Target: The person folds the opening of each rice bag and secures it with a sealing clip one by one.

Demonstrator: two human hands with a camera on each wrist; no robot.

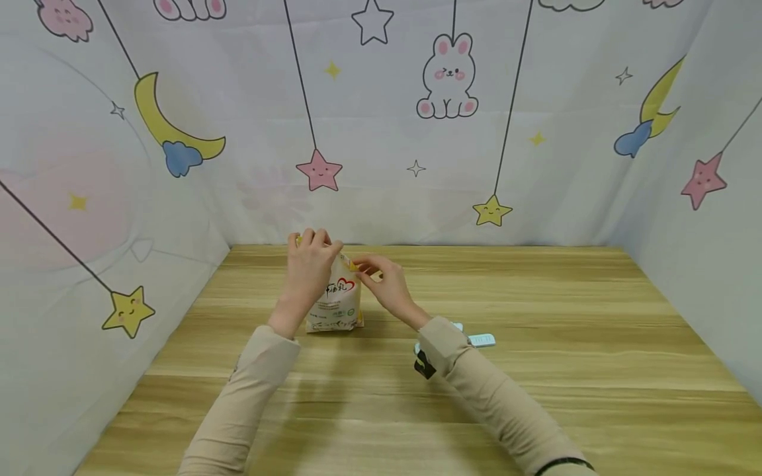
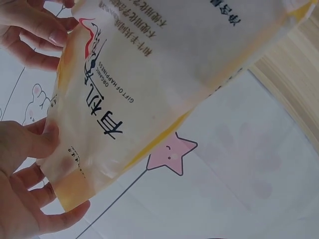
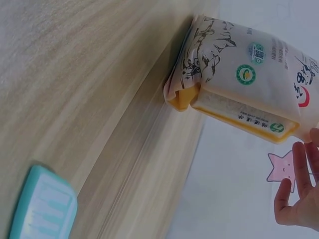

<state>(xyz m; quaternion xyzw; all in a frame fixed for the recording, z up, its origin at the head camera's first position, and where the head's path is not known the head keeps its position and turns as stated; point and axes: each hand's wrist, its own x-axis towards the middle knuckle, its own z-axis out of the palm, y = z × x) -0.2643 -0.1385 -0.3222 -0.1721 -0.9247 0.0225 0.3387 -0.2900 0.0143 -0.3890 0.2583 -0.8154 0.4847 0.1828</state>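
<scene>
Left hand point(image 1: 309, 264) and right hand point(image 1: 385, 284) pinch the upper edge of a cream-and-yellow printed plastic pouch point(image 1: 336, 307), presumably steadying it. The pale wood-grain worktop point(image 1: 553, 291) supports its base.

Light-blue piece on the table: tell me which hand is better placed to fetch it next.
Probably the right hand: the light-blue piece lies beside its sleeve, while the left hand is farther off, gripping the bag.

Two hands point(image 1: 311, 263) point(image 1: 388, 285), one bag point(image 1: 336, 307), one table point(image 1: 595, 330), two sleeves point(image 1: 238, 396) point(image 1: 506, 403), pale-blue items point(image 1: 483, 340), number unclear
</scene>
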